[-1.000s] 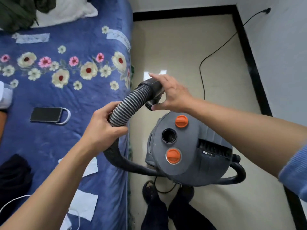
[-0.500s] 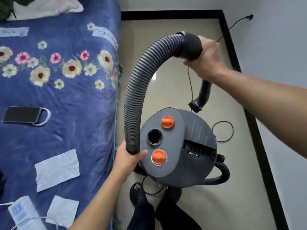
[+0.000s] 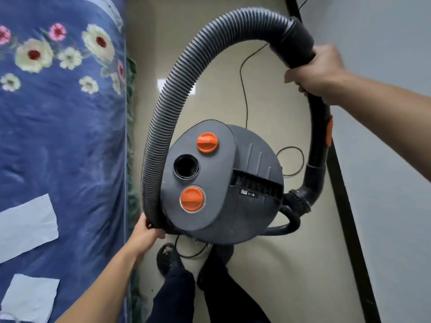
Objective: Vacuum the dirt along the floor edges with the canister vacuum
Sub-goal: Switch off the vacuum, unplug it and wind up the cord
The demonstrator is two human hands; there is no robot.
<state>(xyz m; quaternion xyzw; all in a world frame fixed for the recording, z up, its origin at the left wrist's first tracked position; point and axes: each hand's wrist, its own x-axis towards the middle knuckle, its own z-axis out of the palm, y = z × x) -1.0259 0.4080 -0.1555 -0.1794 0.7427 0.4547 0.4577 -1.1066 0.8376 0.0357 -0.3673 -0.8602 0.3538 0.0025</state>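
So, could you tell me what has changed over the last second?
The right hand swung the rigid end of the hose up and toward the wall, so the hose now arches over the vacuum. The left hand slid down the hose to beside the vacuum's base. Both hands kept their grip; the vacuum stayed on the floor beside the bed.
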